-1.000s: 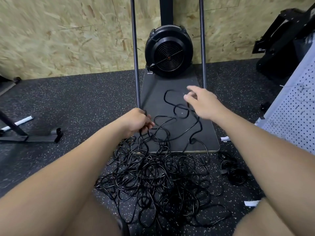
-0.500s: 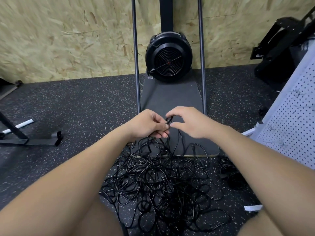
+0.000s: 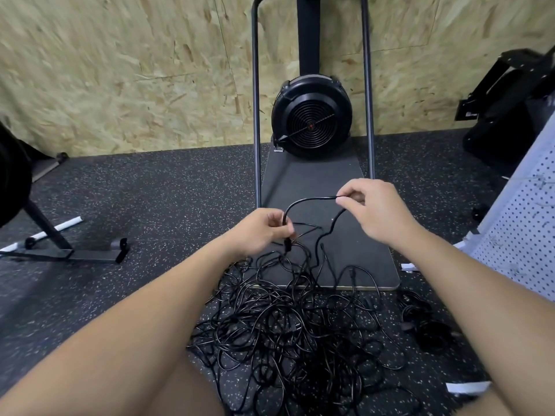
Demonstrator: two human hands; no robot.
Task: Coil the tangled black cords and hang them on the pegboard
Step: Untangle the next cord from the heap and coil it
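A big tangle of black cords (image 3: 288,331) lies on the speckled floor between my forearms. One black cord (image 3: 309,200) arcs up out of the pile. My left hand (image 3: 261,232) pinches that cord near its plug, which hangs just below my fingers. My right hand (image 3: 375,208) pinches the same cord farther along, up and to the right, so a loop spans the two hands. The white pegboard (image 3: 522,226) leans at the right edge, with a few small hooks on it.
A black fan machine (image 3: 310,115) with two upright metal bars stands on a dark base plate (image 3: 360,265) ahead, against an OSB wall. A coiled black cord bundle (image 3: 426,325) lies at the right. A black stand foot (image 3: 72,250) sits left; black equipment (image 3: 510,109) far right.
My hands met at the cord half a second ago. Since then my right hand has slid up and right along it, drawing out a loop. My left hand stayed holding the plug end.
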